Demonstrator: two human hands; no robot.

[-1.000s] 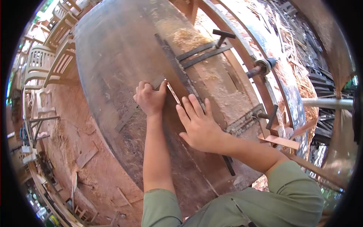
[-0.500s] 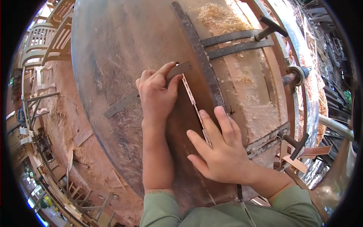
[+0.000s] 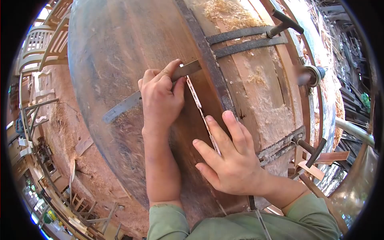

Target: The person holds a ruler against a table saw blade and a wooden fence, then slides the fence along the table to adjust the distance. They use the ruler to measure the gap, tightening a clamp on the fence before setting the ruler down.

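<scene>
My left hand [image 3: 162,90] is closed in a pinch on a flat grey metal strip [image 3: 122,106], which looks like a steel ruler. The strip lies slantwise across a dark brown wooden surface [image 3: 132,52], its far end pointing up to the right. A narrow whitish strip [image 3: 194,93] with small marks runs from beside my left thumb down towards my right hand [image 3: 232,160]. That hand is spread, its fingers resting over the lower part of the whitish strip. Part of the metal strip is hidden behind my left hand.
A dark metal bar [image 3: 204,50] edges the brown surface on the right. Beyond it is a wooden bench [image 3: 256,88] with shavings [image 3: 230,14] and T-handled clamps [image 3: 286,24], [image 3: 314,152]. Wooden chair frames [image 3: 38,46] stand at the left, above a sawdust-covered floor [image 3: 64,132].
The whole view has shifted slightly, with things now a little further left. Both hands keep nearly the same pose. The lower end of the metal strip has swung slightly and catches more light.
</scene>
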